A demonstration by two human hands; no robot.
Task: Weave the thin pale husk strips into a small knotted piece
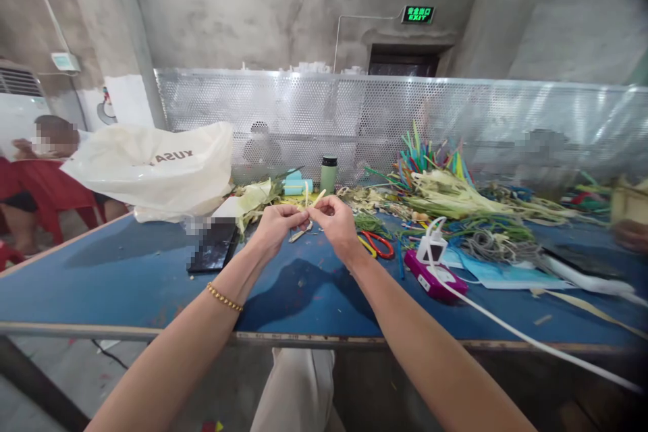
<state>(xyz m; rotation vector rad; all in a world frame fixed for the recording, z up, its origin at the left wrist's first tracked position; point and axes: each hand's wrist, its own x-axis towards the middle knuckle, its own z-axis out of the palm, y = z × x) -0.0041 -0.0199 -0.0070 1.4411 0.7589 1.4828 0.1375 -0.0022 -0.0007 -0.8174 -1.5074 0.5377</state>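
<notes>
My left hand (276, 224) and my right hand (336, 223) meet above the blue table (126, 283), fingers pinched together on thin pale straw strips (310, 206). The strips stick up between the fingertips and one end hangs down toward the table. A gold bead bracelet (224, 298) sits on my left wrist. Both hands are closed on the strips.
A black phone (213, 248) lies left of my hands, with a white plastic bag (156, 169) behind it. Red and yellow scissors (375, 244), a purple power bank (436, 275) with white cable, a green flask (329, 174) and piles of coloured straw (450, 192) lie right. A seated person (40, 169) is far left.
</notes>
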